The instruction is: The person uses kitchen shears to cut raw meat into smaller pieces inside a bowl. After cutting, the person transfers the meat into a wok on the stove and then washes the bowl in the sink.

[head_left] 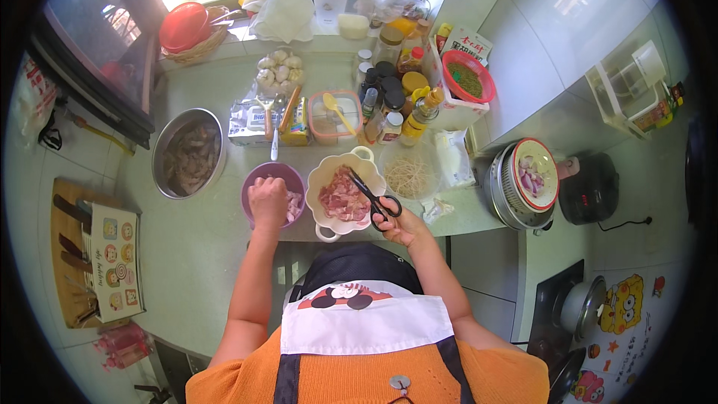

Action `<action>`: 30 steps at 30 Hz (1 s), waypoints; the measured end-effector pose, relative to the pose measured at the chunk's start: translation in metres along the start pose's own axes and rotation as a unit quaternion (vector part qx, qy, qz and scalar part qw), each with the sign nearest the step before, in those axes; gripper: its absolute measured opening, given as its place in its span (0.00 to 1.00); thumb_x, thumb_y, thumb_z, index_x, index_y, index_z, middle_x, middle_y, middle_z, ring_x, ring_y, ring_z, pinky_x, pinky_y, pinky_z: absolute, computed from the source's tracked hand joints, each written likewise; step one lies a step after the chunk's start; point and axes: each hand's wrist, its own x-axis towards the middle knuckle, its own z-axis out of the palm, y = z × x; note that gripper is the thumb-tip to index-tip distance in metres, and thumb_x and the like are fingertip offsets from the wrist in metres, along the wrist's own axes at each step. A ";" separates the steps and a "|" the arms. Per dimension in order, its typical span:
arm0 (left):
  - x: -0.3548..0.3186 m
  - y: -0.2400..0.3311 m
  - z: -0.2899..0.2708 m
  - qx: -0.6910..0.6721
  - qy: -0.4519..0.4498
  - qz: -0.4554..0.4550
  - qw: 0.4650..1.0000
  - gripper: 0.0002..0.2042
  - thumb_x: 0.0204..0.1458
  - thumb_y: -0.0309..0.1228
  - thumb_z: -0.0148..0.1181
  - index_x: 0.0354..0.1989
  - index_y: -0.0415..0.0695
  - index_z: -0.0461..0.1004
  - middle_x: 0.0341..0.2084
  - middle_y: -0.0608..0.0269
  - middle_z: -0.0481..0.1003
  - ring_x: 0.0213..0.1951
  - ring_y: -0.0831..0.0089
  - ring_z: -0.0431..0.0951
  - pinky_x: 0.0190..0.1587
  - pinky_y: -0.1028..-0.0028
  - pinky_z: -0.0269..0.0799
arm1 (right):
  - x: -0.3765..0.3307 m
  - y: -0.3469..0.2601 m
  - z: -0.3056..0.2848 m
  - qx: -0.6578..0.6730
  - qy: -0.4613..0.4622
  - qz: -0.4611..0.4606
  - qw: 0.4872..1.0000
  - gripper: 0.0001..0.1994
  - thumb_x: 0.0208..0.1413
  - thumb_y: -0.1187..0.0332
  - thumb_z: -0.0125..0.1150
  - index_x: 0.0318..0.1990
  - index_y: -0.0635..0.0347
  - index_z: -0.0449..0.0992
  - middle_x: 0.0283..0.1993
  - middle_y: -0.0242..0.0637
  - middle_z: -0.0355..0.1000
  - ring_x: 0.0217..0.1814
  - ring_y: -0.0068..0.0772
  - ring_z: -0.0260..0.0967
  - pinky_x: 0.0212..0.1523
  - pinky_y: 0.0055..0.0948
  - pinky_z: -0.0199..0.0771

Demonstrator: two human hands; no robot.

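Observation:
My left hand (267, 202) reaches into a purple bowl (262, 176) that holds pale pieces of raw meat, with its fingers curled over the pieces. My right hand (393, 224) grips the handles of black scissors (372, 193), whose blades point up-left over a white two-handled bowl (325, 172) filled with pink cut meat. Both bowls stand side by side at the counter's front edge, just ahead of my apron.
A steel bowl of dark meat (189, 154) sits at the left. A clear bowl of thin sprouts (408, 176), several sauce bottles (389, 97), garlic bulbs (280, 67), a red basket (469, 77) and a steamer pot (523, 179) stand behind and right. A knife block (82, 254) stands far left.

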 end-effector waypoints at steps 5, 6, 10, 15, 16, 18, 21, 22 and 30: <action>-0.006 0.052 0.004 -0.124 -0.049 0.052 0.990 0.05 0.41 0.24 0.54 0.28 0.45 0.72 0.30 0.60 0.70 0.35 0.62 0.72 0.38 0.64 0.68 | -0.007 0.002 -0.005 -0.012 -0.003 -0.028 1.000 0.19 0.52 0.55 0.58 0.48 0.53 0.67 0.27 0.30 0.65 0.17 0.12 0.55 0.08 0.08 0.52; -0.010 0.059 0.009 -0.156 -0.079 0.081 0.981 0.07 0.42 0.24 0.53 0.31 0.44 0.72 0.32 0.59 0.70 0.35 0.61 0.72 0.39 0.64 0.69 | -0.009 0.001 -0.005 -0.007 -0.012 -0.020 1.000 0.19 0.53 0.55 0.58 0.48 0.53 0.67 0.28 0.30 0.65 0.17 0.13 0.56 0.08 0.08 0.53; -0.018 0.081 0.033 -0.140 -0.200 0.135 0.960 0.07 0.43 0.24 0.50 0.32 0.44 0.72 0.31 0.56 0.70 0.38 0.61 0.72 0.37 0.66 0.71 | -0.009 0.002 -0.009 0.030 -0.046 -0.006 0.998 0.21 0.54 0.51 0.54 0.50 0.53 0.66 0.31 0.33 0.63 0.21 0.19 0.58 0.10 0.09 0.55; -0.010 0.105 0.054 -0.174 -0.268 0.135 0.938 0.10 0.44 0.31 0.53 0.36 0.45 0.74 0.36 0.56 0.71 0.39 0.57 0.73 0.41 0.63 0.70 | -0.012 -0.001 -0.007 0.056 -0.075 0.006 0.996 0.23 0.56 0.48 0.49 0.52 0.53 0.65 0.33 0.36 0.62 0.24 0.23 0.60 0.12 0.11 0.58; -0.013 0.107 0.060 -0.171 -0.248 0.146 0.942 0.11 0.44 0.33 0.55 0.35 0.45 0.74 0.37 0.55 0.70 0.39 0.57 0.73 0.41 0.63 0.70 | -0.013 -0.002 -0.006 0.053 -0.076 0.008 0.996 0.23 0.56 0.48 0.49 0.52 0.53 0.64 0.33 0.36 0.62 0.24 0.23 0.59 0.11 0.11 0.58; -0.015 0.117 0.064 -0.166 -0.207 0.168 0.949 0.12 0.43 0.36 0.57 0.35 0.44 0.74 0.39 0.54 0.69 0.39 0.56 0.73 0.41 0.64 0.70 | -0.014 -0.004 -0.007 0.045 -0.082 0.011 0.996 0.23 0.56 0.49 0.49 0.52 0.53 0.64 0.32 0.36 0.62 0.23 0.23 0.59 0.11 0.11 0.58; -0.013 0.130 0.075 -0.064 -0.245 0.160 0.954 0.18 0.41 0.41 0.59 0.37 0.42 0.73 0.41 0.51 0.67 0.41 0.55 0.72 0.41 0.66 0.71 | -0.015 -0.005 -0.010 0.036 -0.086 0.014 0.996 0.23 0.56 0.49 0.49 0.52 0.54 0.64 0.32 0.35 0.62 0.22 0.22 0.59 0.11 0.11 0.58; -0.013 0.131 0.081 -0.055 -0.231 0.162 0.958 0.18 0.41 0.42 0.58 0.37 0.42 0.73 0.41 0.51 0.67 0.42 0.56 0.71 0.41 0.66 0.71 | -0.015 -0.006 -0.011 0.036 -0.083 0.014 0.996 0.23 0.56 0.49 0.49 0.52 0.54 0.64 0.32 0.35 0.62 0.22 0.22 0.59 0.11 0.11 0.58; -0.013 0.124 0.075 -0.056 -0.239 0.160 0.956 0.16 0.43 0.39 0.55 0.39 0.44 0.74 0.43 0.49 0.66 0.42 0.56 0.71 0.42 0.64 0.70 | -0.015 -0.011 -0.010 0.016 -0.072 0.021 0.997 0.23 0.57 0.49 0.48 0.53 0.54 0.64 0.31 0.35 0.62 0.21 0.21 0.58 0.11 0.11 0.57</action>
